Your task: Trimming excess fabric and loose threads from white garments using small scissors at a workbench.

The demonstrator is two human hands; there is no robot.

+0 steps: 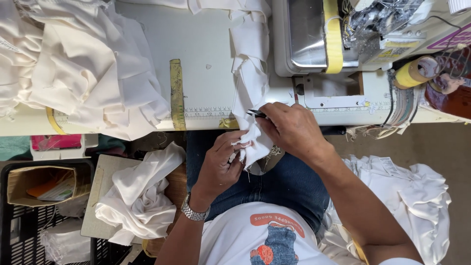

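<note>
Both hands work at the table's front edge: my left hand pinches the white fabric strip, my right hand grips what look like small snips.

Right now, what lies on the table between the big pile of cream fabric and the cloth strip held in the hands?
In the head view, a yellow measuring tape lies on the bare white table between the pile and strip.

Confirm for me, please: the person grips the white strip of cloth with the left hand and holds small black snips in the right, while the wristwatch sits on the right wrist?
Not quite. The head view shows the wristwatch on the left wrist, not the right. The rest holds: the left hand grips the white cloth strip, and the right hand holds the small black snips.
</note>
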